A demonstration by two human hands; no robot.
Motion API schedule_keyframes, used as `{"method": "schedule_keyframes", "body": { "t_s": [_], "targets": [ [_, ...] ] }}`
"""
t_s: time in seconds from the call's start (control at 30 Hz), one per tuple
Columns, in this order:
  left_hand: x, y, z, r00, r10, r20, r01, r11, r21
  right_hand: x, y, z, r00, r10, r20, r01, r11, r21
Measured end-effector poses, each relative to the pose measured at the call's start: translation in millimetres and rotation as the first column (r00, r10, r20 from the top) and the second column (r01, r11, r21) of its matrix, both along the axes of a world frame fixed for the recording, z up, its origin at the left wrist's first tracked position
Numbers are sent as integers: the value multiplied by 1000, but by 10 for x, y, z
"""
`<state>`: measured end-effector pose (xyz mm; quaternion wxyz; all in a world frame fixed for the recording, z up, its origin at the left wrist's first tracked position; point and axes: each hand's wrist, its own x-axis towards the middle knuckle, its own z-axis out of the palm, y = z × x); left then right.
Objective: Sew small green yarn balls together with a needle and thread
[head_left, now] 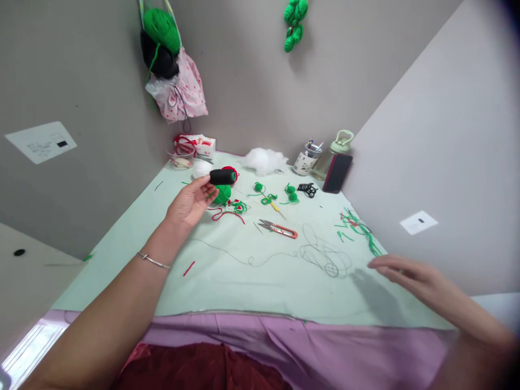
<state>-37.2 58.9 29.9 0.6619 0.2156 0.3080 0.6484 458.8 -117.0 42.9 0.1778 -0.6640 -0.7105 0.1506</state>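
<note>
Pale green tabletop (227, 292) meets grey walls (244, 86); left grip (210, 184) pinches black spool (221, 177), right (396, 269) empty.

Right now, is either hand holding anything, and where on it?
The left hand holds a spool of black thread by one end, between thumb and fingers. The right hand holds nothing that shows.

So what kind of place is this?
Probably a craft corner for yarn work at a table. There's a green yarn ball, a yellow-handled hook and orange thread snips.
</note>
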Motion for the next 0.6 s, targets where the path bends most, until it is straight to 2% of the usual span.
{"method": "schedule_keyframes", "body": {
  "t_s": [0.07, 0.1, 0.17, 0.2, 0.3, 0.37, 0.43, 0.5, 0.6],
  "targets": [
    [13, -7, -2, 1000, -4, 9, 4, 1000, -10, -145, 114, -6, 986, -56, 156, 57, 998, 0],
    [27, -17, -7, 1000, -21, -1, 21, 1000, 7, -268, 177, 17, 970, -80, 228, 72, 996, 44],
    [66, -47, -22, 996, -70, -51, 74, 995, 67, -604, 317, 114, 958, -54, 282, 13, 989, 145],
    [87, -66, -31, 991, -98, -88, 107, 989, 98, -808, 392, 177, 970, -12, 242, -33, 983, 183],
    [145, -124, -51, 965, -175, -193, 206, 966, 154, -1490, 629, 331, 995, 73, -64, -58, 977, 206],
    [172, -160, -48, 953, -204, -224, 245, 954, 172, -1930, 779, 341, 938, 141, -315, -104, 986, 131],
    [189, -191, -31, 945, -223, -239, 270, 945, 187, -2293, 907, 267, 831, 188, -523, -199, 979, 36],
    [195, -212, -9, 936, -247, -251, 300, 933, 197, -2540, 999, 155, 686, 207, -697, -318, 947, -32],
    [185, -211, 5, 931, -261, -255, 316, 927, 203, -2651, 1047, 52, 500, 159, -851, -419, 905, -78]
  ]
}}
